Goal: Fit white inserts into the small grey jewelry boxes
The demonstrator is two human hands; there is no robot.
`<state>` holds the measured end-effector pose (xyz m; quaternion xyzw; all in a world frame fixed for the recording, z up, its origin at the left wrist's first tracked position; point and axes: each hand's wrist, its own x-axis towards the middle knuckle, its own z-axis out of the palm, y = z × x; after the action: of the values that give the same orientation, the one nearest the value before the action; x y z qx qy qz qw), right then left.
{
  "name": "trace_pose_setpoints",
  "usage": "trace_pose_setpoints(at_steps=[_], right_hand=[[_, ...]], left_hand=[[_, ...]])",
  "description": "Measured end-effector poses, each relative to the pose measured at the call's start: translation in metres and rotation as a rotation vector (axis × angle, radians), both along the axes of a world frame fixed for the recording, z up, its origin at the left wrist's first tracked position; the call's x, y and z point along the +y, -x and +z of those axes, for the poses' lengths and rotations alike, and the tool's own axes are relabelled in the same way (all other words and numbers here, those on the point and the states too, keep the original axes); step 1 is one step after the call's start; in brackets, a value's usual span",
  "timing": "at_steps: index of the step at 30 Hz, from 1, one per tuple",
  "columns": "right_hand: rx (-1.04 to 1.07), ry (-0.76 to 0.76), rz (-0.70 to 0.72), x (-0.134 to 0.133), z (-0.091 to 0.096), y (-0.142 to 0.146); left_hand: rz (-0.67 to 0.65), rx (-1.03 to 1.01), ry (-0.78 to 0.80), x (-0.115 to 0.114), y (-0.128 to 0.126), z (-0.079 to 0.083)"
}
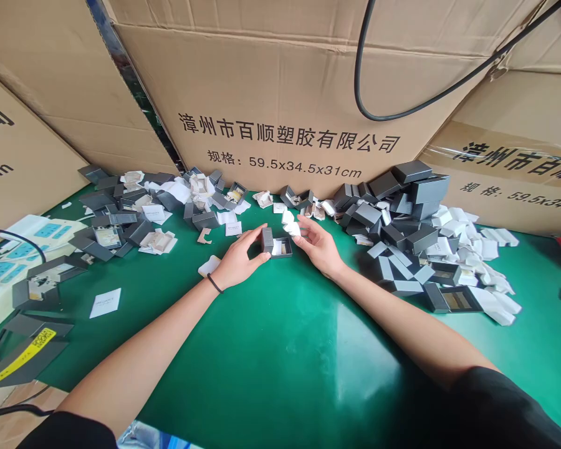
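Observation:
A small dark grey box (287, 247) lies opened on the green table, with something white inside it. My left hand (242, 254) grips the box at its left side, thumb in front and fingers behind. In my right hand (321, 248), a crumpled white paper piece (290, 227) is pinched between thumb and fingers, just beyond the box's right end. A pale card (209, 266) lies beside my left wrist. White paper scraps (263, 199) and an opened dark box (296, 197) lie behind my hands.
On the left, opened dark boxes (115, 218) are heaped with paper and cards near a white power strip (32, 240). At right, dark boxes (393, 193) are piled beside white paper pieces (472, 249). Large cartons (280, 81) wall the back; a black cable (430, 103) hangs in front.

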<state>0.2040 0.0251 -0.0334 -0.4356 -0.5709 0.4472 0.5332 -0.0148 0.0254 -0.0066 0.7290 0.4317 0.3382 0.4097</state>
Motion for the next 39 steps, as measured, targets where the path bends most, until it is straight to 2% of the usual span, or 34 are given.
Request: trace_pose_setpoints(at_steps=[4, 8, 10, 15, 21, 27, 32, 39], right_hand=[[0.052, 0.025, 0.002, -0.003, 0.002, 0.002], [0.033, -0.021, 0.072, -0.010, 0.005, 0.008], [-0.069, -0.068, 0.086, -0.012, 0.007, 0.010], [-0.457, -0.237, -0.027, -0.015, 0.009, 0.010], [-0.551, -0.235, 0.027, -0.014, 0.009, 0.009], [-0.701, -0.318, 0.002, -0.016, 0.010, 0.009], [-0.800, -0.385, 0.065, -0.015, 0.016, 0.006], [-1.161, -0.481, 0.143, -0.020, 0.027, 0.002]], left_hand=[[-0.014, -0.016, 0.043, 0.001, 0.001, 0.001], [-0.015, -0.084, 0.051, 0.001, -0.001, 0.002], [-0.020, -0.093, 0.046, 0.001, -0.001, 0.002], [-0.044, -0.081, 0.071, 0.005, 0.001, 0.002], [-0.062, -0.156, 0.154, 0.010, 0.006, 0.000], [-0.073, -0.133, 0.127, 0.009, 0.005, 0.002], [-0.091, -0.088, 0.092, 0.010, 0.005, 0.003], [-0.111, 0.002, 0.003, 0.011, 0.006, 0.003]])
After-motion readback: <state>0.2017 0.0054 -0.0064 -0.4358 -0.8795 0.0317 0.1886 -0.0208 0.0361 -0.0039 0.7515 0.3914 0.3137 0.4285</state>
